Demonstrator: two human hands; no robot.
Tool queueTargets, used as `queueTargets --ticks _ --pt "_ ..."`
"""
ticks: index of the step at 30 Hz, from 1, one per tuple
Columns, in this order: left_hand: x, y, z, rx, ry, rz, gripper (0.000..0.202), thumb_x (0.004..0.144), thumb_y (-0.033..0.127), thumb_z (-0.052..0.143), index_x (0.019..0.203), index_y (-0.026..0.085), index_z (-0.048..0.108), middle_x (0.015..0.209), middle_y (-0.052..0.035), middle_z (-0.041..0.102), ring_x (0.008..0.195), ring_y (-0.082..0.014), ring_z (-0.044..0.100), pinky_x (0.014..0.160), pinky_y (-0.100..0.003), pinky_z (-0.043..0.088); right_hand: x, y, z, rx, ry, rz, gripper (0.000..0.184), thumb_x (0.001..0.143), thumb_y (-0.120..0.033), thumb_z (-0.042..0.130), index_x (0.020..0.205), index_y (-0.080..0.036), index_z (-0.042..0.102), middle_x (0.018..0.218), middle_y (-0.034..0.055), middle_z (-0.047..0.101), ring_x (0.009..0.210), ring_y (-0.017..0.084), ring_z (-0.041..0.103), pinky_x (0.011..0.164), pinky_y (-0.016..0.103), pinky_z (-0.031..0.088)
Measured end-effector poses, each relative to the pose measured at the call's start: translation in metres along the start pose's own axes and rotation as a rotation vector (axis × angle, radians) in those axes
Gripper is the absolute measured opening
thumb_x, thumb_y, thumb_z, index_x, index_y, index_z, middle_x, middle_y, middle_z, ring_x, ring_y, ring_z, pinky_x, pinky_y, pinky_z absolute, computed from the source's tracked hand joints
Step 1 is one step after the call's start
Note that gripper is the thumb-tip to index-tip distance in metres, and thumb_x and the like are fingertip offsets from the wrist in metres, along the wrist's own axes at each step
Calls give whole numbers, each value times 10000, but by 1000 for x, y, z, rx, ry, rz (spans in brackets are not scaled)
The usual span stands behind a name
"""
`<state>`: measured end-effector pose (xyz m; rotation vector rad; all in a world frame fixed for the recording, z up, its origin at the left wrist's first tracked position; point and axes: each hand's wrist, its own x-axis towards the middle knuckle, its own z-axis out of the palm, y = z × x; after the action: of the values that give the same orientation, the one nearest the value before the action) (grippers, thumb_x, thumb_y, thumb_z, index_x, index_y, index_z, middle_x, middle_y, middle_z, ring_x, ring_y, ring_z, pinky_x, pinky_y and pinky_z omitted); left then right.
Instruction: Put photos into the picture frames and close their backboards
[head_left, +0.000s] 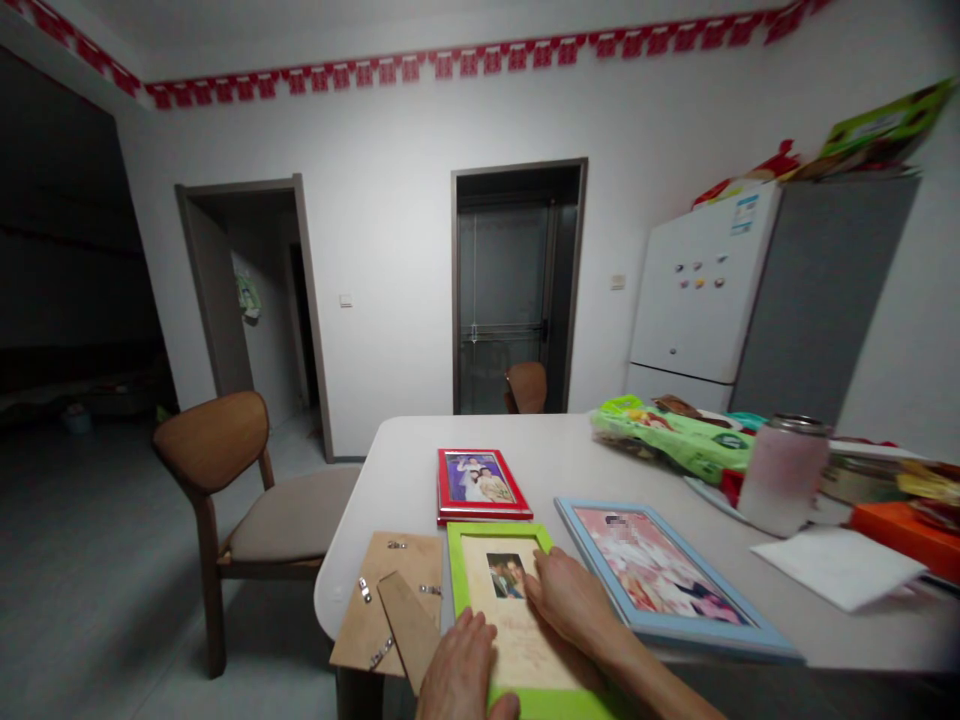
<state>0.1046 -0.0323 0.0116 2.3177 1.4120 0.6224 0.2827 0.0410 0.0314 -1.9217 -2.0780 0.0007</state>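
Observation:
A lime-green photo frame lies on the table in front of me with a beige sheet inside it. On the sheet's upper part is a small dark photo. My left hand rests over the frame's left side, its fingers laid flat. The right hand reaches across the frame's right side, fingers stretched out, the tips at the small photo's right edge. Left of the frame lies a wooden backing board with metal clips and a stand leg, partly covered by my left hand.
A red framed photo lies beyond the green frame, and a blue framed photo to its right. Farther right are a pinkish jar, white paper and a green bag. A wooden chair stands at the left.

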Motion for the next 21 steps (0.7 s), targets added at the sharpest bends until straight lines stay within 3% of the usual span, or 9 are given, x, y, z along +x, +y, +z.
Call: queueTargets --ticks 3,7,9,12,16,21 --pt "-10 -10 -23 5 -28 -58 698 535 186 528 1211 94 381 1293 -131 331 1197 -234 286 989 -363 238 -5 -24 -7 155 15 -127 345 772 -324 355 992 -144 550 946 119 564 878 193 513 737 273 352" --pt "-30 -44 -52 172 -33 -290 801 444 112 502 1231 118 348 1322 -108 274 1222 -235 227 996 -361 201 -26 -78 -5 291 -74 -346 363 748 -364 400 1034 -190 540 942 97 566 896 210 487 776 314 329" --pt "-37 -64 -56 272 3 -381 800 436 79 479 1226 93 351 1321 -117 273 1223 -240 217 996 -362 203 -36 -104 4 283 -107 -415 401 693 -428 458 1023 -213 533 949 92 559 897 242 472 779 368 317" --pt "-39 -87 -52 353 82 -382 710 498 60 451 1205 78 383 1302 -112 320 1211 -213 257 998 -328 215 -42 -127 20 207 -143 -412 519 538 -423 592 999 -193 529 984 117 529 919 293 439 795 441 286" --pt "-33 -86 -52 352 118 -350 598 584 81 438 1181 63 416 1279 -121 362 1191 -201 301 990 -309 249 -36 -127 22 336 -153 -365 574 505 -244 585 1071 -208 496 998 101 502 911 255 447 772 369 337" --pt "-26 -51 -62 247 176 -261 568 608 123 451 1173 74 425 1278 -127 365 1199 -217 281 992 -352 255 -38 -97 -9 590 -101 -370 570 525 -179 539 1094 -203 502 1007 79 507 950 215 447 837 326 347"
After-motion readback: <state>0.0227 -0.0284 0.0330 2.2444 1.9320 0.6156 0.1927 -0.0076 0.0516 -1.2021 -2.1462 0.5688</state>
